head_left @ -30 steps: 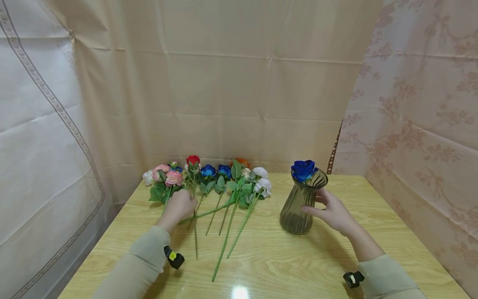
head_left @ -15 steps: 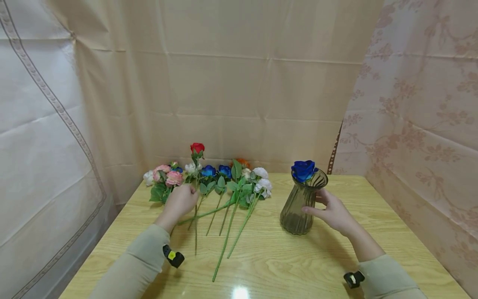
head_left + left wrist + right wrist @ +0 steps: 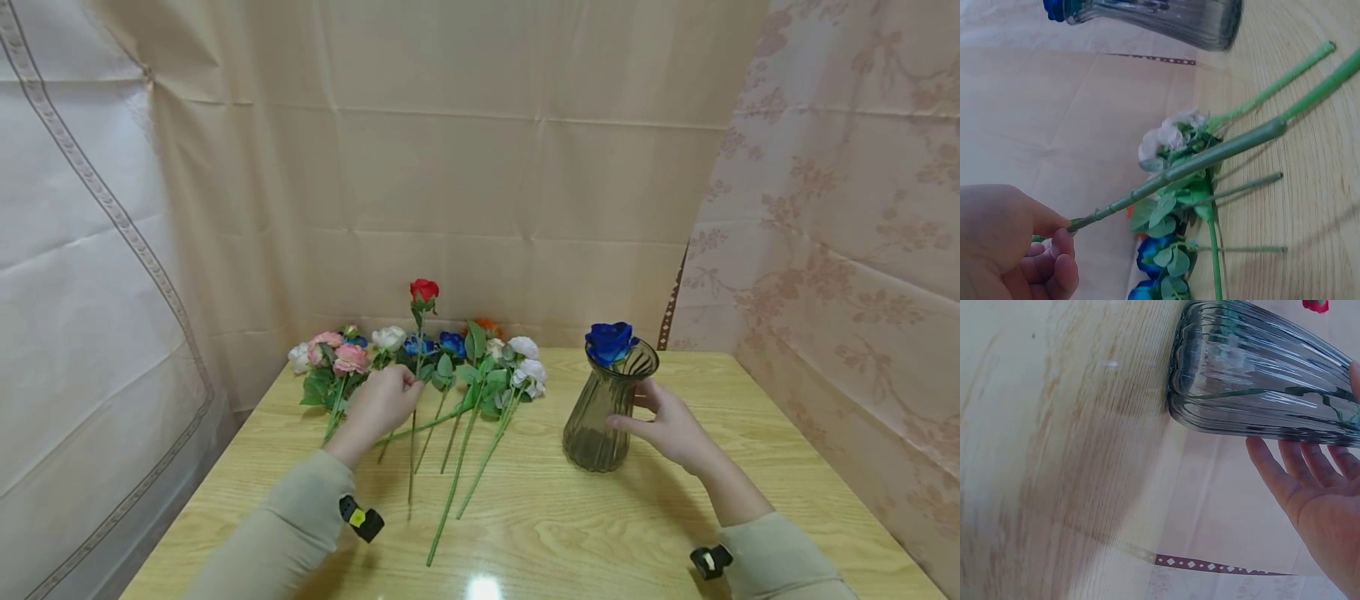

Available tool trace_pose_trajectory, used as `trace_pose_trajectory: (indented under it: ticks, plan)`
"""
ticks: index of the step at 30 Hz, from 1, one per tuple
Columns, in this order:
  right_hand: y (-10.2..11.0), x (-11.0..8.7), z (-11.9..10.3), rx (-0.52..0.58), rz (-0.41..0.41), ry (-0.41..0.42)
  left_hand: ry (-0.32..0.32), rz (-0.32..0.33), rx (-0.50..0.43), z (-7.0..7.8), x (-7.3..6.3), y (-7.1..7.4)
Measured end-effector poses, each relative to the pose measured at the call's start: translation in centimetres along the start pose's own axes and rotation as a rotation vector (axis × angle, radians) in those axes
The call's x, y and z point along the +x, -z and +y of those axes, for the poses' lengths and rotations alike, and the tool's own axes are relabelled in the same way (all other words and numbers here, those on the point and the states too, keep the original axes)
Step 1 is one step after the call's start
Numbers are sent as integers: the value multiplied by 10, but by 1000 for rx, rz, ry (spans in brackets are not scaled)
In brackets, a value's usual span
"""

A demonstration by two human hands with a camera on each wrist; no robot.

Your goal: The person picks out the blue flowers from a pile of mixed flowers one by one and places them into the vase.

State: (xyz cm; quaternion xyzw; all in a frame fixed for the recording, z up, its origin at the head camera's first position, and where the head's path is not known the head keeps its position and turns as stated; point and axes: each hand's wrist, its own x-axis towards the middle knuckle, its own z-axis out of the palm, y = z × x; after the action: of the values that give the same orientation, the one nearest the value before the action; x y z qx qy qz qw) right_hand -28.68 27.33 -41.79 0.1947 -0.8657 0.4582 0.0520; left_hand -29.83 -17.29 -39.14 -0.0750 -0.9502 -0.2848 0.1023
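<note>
My left hand [image 3: 381, 406] pinches the stem of a red rose [image 3: 424, 290] between thumb and fingers. The rose is held upright above the other flowers, bloom at the top. In the left wrist view its green stem [image 3: 1216, 156] slants away from the fingers. On the right of the table a ribbed, smoky glass vase [image 3: 596, 425] holds one blue rose [image 3: 609, 342]. My right hand [image 3: 671, 425] grips the vase's side, thumb in front and fingers behind. A thin stem shows through the glass [image 3: 1235, 369] in the right wrist view.
Loose flowers lie along the back of the wooden table [image 3: 570, 533]: pink ones [image 3: 350, 358], a white rose [image 3: 388, 337], blue ones [image 3: 452, 342], an orange one [image 3: 487, 327] and white blooms [image 3: 529, 375]. Their stems point toward the front. A beige curtain [image 3: 480, 183] hangs behind.
My left hand has lifted the red rose off the pile and moved it right, uncovering the white rose behind. The right hand and vase have stayed put.
</note>
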Motion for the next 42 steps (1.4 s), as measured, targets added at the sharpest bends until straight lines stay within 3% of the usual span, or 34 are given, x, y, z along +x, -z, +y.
trace_pose_trajectory:
  ticks: [9, 22, 32, 42]
  plan:
    - [1, 1, 4, -6, 3, -3, -45, -44, -1, 15, -1, -13]
    - [0, 1, -1, -14, 8, 0, -102, -104, 57, 33, 1, -45]
    - [1, 1, -2, -7, 5, 4, -153, -115, 132, 38, 6, -66]
    - [0, 2, 0, -9, 2, -4, -104, -178, 119, 39, 14, -84]
